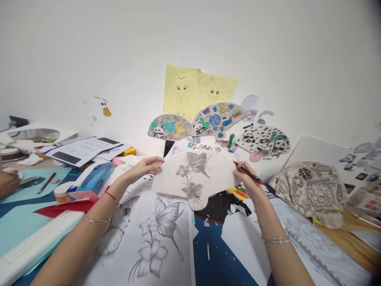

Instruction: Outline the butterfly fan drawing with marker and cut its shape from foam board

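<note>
Between my hands a white fan-shaped cutout [171, 180] is held up, tilted towards me, with a grey butterfly and flowers drawn on it. My left hand [150, 165] grips its left edge, fingers closed on it. My right hand [245, 176] pinches the right edge and also holds a dark pen [249, 172] with red ends, pointing up and left. Below the cutout lies a paper sheet [125, 242] bearing a larger shaded pencil drawing of a butterfly [168, 218] and flowers.
Coloured fan cutouts [218, 119] and yellow drawings [181, 93] are against the wall. At left are a blue tissue pack [97, 176], papers [81, 149] and another person's hand [8, 182]. At right stands a brown-shaded fan [309, 190]. Paper scraps [238, 232] lie on the blue table [220, 258].
</note>
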Available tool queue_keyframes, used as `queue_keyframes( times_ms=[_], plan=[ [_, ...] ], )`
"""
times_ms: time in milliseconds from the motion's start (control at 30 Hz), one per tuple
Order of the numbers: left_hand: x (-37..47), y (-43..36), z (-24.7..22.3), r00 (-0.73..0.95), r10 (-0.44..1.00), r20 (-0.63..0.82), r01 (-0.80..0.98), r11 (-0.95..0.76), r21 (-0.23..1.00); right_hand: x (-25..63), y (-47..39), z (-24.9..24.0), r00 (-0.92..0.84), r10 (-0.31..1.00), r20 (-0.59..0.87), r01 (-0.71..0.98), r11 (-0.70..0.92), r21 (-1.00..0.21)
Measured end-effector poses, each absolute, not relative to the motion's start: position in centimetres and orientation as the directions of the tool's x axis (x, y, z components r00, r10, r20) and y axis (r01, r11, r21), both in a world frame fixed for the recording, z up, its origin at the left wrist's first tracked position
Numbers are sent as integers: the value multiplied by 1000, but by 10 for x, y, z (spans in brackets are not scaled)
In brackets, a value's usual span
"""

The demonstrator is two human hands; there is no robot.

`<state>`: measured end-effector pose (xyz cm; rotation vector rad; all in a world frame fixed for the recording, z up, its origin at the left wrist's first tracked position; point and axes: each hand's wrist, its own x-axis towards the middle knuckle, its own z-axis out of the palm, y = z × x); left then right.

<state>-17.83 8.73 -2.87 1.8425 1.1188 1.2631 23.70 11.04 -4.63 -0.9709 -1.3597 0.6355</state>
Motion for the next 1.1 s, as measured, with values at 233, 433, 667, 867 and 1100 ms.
queue_keyframes(
  times_ms=[233,433,667,867,1100],
  plan=[
    [-153,40,2,631,771,80,295,-335,895,219,71,-5,-1,644,765,473,675,-567],
    [-174,60,-9,424,903,69,288,-206,935,230,66,-4,30,602,798,673,578,-461],
    [-176,85,-25,68,943,325,119,-332,936,240,102,-77,-136,987,-83,784,56,-619],
    [-140,68,-29,-15,896,443,87,-440,894,216,109,-91,-155,984,-92,770,62,-635],
    [-101,30,-31,63,837,544,157,-547,822,222,60,1,75,671,738,462,632,-622]
  ],
)
